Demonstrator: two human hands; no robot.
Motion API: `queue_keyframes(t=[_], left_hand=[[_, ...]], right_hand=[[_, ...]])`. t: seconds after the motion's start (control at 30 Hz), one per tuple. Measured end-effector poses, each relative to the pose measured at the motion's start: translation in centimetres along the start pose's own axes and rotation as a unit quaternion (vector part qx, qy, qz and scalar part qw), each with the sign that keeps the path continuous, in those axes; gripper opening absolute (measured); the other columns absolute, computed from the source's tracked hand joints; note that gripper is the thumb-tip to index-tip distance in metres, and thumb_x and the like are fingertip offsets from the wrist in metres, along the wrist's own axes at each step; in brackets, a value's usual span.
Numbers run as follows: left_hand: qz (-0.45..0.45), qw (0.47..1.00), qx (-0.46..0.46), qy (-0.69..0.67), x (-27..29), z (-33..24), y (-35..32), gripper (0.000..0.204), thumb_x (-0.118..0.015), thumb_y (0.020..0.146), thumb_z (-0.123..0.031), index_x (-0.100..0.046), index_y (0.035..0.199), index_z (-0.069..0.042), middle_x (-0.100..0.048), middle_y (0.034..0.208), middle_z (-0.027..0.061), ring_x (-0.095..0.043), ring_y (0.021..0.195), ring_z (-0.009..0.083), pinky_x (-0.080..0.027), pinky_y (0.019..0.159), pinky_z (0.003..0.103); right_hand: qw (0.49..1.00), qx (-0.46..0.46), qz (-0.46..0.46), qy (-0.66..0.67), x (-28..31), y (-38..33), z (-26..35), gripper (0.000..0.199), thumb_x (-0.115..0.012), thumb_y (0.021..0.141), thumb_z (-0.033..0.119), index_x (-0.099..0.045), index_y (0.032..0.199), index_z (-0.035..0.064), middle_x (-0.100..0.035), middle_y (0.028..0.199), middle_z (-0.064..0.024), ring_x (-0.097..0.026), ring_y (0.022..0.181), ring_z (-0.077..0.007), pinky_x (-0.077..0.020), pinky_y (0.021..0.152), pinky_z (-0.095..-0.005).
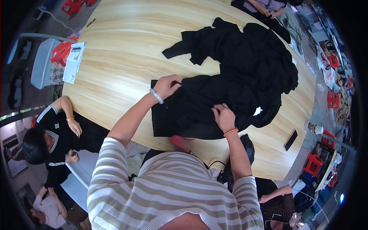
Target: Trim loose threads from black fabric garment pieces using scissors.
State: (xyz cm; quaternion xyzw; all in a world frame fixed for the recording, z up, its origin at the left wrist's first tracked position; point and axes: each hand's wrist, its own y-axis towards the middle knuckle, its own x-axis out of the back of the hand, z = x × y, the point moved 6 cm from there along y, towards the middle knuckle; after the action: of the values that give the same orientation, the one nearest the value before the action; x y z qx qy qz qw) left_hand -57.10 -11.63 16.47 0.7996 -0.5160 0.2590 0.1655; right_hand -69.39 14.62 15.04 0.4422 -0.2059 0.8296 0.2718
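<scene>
A black garment (191, 111) is spread over the near part of the wooden table, its straight lower edge by my body. My left hand (167, 87) pinches the cloth at the garment's far left edge. To its right and closer to me, my right hand (224, 117) has its fingers pressed together on the middle of the garment, gripping a bit of the cloth. More black clothes (253, 53) lie heaped beyond, running into the same dark mass. A small white patch (257, 111) shows on the cloth at the right.
Partly under the garment's near edge is a red object (178, 142). A black phone (290, 140) lies at the right, a pen (91, 22) far left, papers (74, 61) at the left rim. People sit around the wooden table (122, 57); red stools (313, 164) stand beyond.
</scene>
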Motion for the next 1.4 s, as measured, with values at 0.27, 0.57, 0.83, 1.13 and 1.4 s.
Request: queue_keyframes(t=[0.27,0.57,0.83,1.13,1.4], left_hand=[[0.007,0.994,-0.064,0.088,1.1,-8.0,-0.3,0.012,-0.063,0.083,-0.004,-0.062,0.095,-0.002,-0.065,0.078,0.0147,-0.063,0.069,0.0316,-0.050,0.063,0.036],[0.070,0.996,-0.051,0.018,1.2,-12.0,-0.7,0.015,-0.063,0.081,-0.005,-0.059,0.095,-0.002,-0.063,0.079,0.0200,-0.060,0.069,0.0371,-0.046,0.062,0.042],[0.138,0.988,-0.031,0.059,1.5,-15.0,-1.0,0.016,-0.065,0.080,-0.008,-0.059,0.093,-0.001,-0.065,0.081,0.0223,-0.063,0.080,0.0422,-0.049,0.071,0.046],[0.146,0.971,-0.045,0.181,1.0,-15.4,-1.2,0.013,-0.066,0.076,-0.013,-0.068,0.085,-0.004,-0.068,0.082,0.0184,-0.064,0.081,0.0390,-0.050,0.072,0.047],[0.118,0.948,-0.062,0.290,0.6,-15.8,-0.8,0.012,-0.063,0.073,-0.008,-0.067,0.083,-0.005,-0.068,0.080,0.0152,-0.065,0.078,0.0378,-0.051,0.069,0.049]], right_hand=[[0.954,0.113,-0.117,0.251,1.3,5.0,11.8,0.025,-0.070,0.082,0.004,-0.064,0.106,0.0024,-0.065,0.096,-0.0130,-0.066,0.064,-0.0203,-0.0519,0.058,-0.0301],[0.896,0.025,-0.019,0.442,4.0,2.8,12.8,0.015,-0.061,0.090,0.000,-0.060,0.105,-0.0036,-0.066,0.085,-0.0052,-0.065,0.068,-0.0095,-0.0533,0.060,-0.0239],[0.899,-0.001,0.034,0.437,5.7,2.0,11.2,0.014,-0.060,0.091,0.002,-0.063,0.103,-0.0045,-0.065,0.087,-0.0064,-0.066,0.067,-0.0103,-0.0531,0.059,-0.0230],[0.865,0.022,0.066,0.496,6.2,1.4,11.3,0.013,-0.066,0.090,0.007,-0.066,0.095,-0.0052,-0.063,0.088,-0.0047,-0.064,0.069,-0.0090,-0.0519,0.061,-0.0223],[0.875,0.005,0.103,0.473,6.6,1.7,11.2,0.014,-0.067,0.091,0.009,-0.065,0.091,-0.0047,-0.057,0.081,-0.0019,-0.062,0.068,-0.0079,-0.0510,0.061,-0.0215]])
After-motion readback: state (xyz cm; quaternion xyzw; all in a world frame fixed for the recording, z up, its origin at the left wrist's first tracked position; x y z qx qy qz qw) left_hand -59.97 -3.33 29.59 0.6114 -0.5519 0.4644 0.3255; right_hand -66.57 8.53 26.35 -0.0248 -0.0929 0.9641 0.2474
